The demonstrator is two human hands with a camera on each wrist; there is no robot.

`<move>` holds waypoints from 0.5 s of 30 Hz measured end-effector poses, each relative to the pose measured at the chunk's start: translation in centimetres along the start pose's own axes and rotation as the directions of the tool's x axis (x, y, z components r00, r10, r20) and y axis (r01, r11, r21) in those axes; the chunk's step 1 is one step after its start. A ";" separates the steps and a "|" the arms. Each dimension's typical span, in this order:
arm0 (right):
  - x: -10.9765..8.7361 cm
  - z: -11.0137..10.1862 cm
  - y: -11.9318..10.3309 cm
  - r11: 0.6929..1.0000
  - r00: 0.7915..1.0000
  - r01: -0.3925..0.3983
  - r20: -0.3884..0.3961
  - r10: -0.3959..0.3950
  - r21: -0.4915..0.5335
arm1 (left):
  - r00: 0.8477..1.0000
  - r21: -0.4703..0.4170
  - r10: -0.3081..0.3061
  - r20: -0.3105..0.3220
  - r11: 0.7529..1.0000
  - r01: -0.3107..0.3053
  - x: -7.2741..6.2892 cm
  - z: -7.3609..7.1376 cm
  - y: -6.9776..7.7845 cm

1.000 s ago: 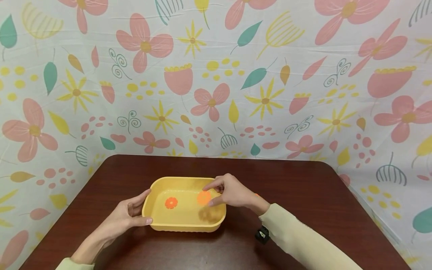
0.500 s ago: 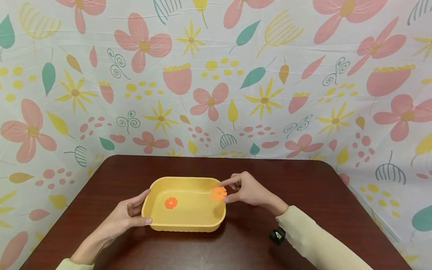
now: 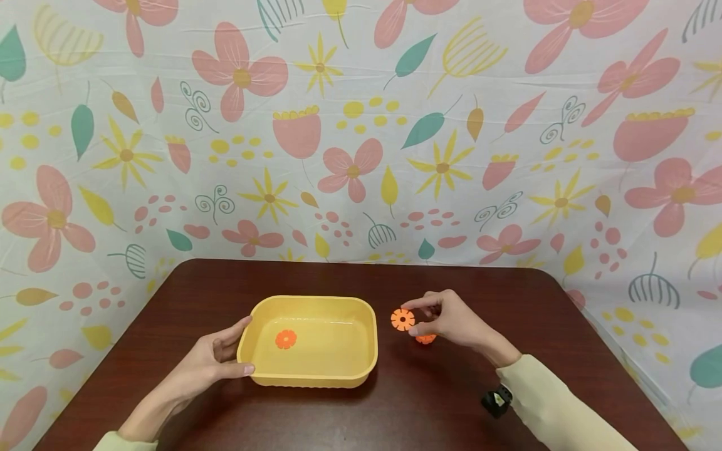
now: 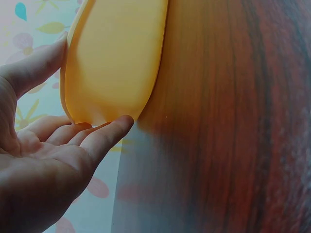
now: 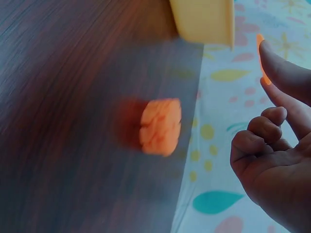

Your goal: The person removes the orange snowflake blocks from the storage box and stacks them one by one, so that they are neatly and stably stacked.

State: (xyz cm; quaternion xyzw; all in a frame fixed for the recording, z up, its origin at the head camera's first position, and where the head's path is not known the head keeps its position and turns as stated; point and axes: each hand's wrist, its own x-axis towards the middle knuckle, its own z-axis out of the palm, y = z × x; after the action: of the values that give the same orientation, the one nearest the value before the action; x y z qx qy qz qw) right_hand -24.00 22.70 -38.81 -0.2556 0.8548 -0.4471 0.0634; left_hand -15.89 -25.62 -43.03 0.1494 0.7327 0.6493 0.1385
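Observation:
A yellow tray (image 3: 313, 379) with raised sides stands on the table, one orange flower-shaped disc (image 3: 286, 339) lying on its floor. My left hand (image 3: 205, 363) grips the tray's left end, thumb at the near corner and fingers toward the far one; the left wrist view shows the tray wall (image 4: 114, 63) between them. To the right of the tray, my right hand (image 3: 459, 321) pinches another orange flower-shaped disc (image 3: 403, 312) by its edge, slotted face toward me. Below that hand, partly hidden, is a short stack of orange discs (image 5: 161, 127) on the table.
The dark brown wooden table (image 3: 350, 419) reaches back to a floral cloth (image 3: 361, 125) that hangs behind it and at both sides. A small black camera (image 3: 497, 401) sits at the right wrist, by the pale sleeve.
My right hand has moved right, out of the tray, carrying the pinched disc past its right rim to beside the stack. The left hand, tray and disc inside it stay put.

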 end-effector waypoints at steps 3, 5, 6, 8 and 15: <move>-0.8 -0.5 0.9 1.000 1.000 -0.026 -0.017 0.026 0.007 | 1.000 -0.003 -0.002 0.004 1.000 0.002 0.0 0.0 0.0; -1.2 -0.8 1.5 0.999 0.999 -0.034 -0.028 0.034 0.004 | 1.000 -0.003 -0.004 0.004 1.000 0.004 0.0 0.0 0.0; -1.3 -0.9 1.9 0.999 0.999 -0.038 -0.032 0.038 0.004 | 1.000 -0.002 -0.005 0.003 1.000 0.005 -0.1 0.0 0.0; -1.6 -1.0 2.5 1.000 0.999 -0.028 -0.035 0.029 0.005 | 1.000 0.002 -0.005 0.000 1.000 0.005 -0.1 0.0 0.0; -2.3 -1.3 4.0 0.998 0.997 -0.055 -0.057 0.055 0.012 | 1.000 -0.003 -0.002 0.006 1.000 0.002 -0.1 0.0 0.0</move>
State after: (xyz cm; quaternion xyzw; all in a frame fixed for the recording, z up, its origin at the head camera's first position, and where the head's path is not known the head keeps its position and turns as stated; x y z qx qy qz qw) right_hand -24.04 26.69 -41.49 -0.2189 0.8605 -0.4570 0.0527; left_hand -15.77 -25.65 -42.99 0.1504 0.7313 0.6501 0.1413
